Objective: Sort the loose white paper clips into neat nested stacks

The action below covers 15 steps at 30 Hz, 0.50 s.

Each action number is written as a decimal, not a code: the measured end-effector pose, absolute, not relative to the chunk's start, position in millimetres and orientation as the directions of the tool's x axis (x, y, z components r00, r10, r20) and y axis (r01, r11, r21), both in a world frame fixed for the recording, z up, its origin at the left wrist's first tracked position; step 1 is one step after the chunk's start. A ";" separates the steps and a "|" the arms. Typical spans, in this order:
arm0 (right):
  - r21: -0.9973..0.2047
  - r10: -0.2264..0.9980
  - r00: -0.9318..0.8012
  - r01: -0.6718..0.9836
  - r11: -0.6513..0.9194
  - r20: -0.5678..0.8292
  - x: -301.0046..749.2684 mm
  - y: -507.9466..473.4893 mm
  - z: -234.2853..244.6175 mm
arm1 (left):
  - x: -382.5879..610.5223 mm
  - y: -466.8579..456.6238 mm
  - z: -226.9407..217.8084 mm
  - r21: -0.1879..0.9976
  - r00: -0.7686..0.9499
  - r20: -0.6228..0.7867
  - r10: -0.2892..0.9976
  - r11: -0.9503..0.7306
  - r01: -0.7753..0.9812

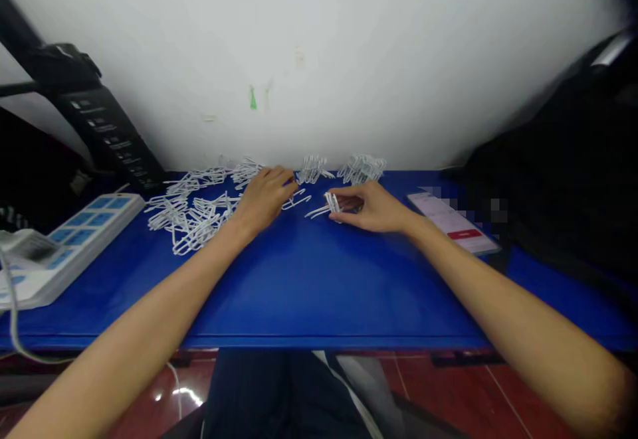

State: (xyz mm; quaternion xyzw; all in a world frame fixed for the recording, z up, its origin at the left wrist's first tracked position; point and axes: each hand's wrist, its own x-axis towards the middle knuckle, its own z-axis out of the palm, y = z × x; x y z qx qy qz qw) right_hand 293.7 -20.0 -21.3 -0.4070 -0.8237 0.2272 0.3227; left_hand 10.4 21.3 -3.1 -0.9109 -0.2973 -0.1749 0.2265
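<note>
Thumb and fingers of my right hand (pixel 371 206) close on a small bunch of bent white wire hooks (pixel 332 206), whose ends stick out to the left. My left hand (pixel 266 196) is curled palm down just to the left, its fingertips partly hidden. Right beside its thumb is a loose white wire hook (pixel 298 200); I cannot tell whether the hand touches it. Left of that hand, a tangled heap of white wire hooks (pixel 197 216) lies on the blue table (pixel 323 293). Two neater bunches, one wire bunch (pixel 312 169) and another wire bunch (pixel 363 169), sit against the wall.
A white power strip (pixel 84 233) with blue sockets and a cable takes up the left side. At the right lies a phone (pixel 453 223) with a lit screen, beside a dark cloth or bag (pixel 563 180). The white wall (pixel 323 60) bounds the table's back.
</note>
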 end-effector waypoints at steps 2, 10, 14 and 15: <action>-0.632 0.818 -0.461 0.531 0.565 0.343 298.3 -17.4 -22.1 | 6.0 18.0 2.4 -0.282 0.734 0.508 0.451 -0.718 0.636; -0.674 0.861 -0.378 0.541 0.503 0.340 309.5 -10.4 -25.5 | 10.7 6.0 -0.1 0.178 0.418 0.697 0.582 -0.705 0.686; -0.741 0.877 -0.366 0.485 0.465 0.311 307.1 -9.3 -30.8 | 23.4 0.3 -11.0 0.412 0.320 0.637 0.701 -0.661 0.627; -0.753 0.875 -0.377 0.468 0.463 0.304 306.7 -9.2 -31.6 | 25.8 -1.2 -13.6 0.447 0.318 0.611 0.725 -0.647 0.618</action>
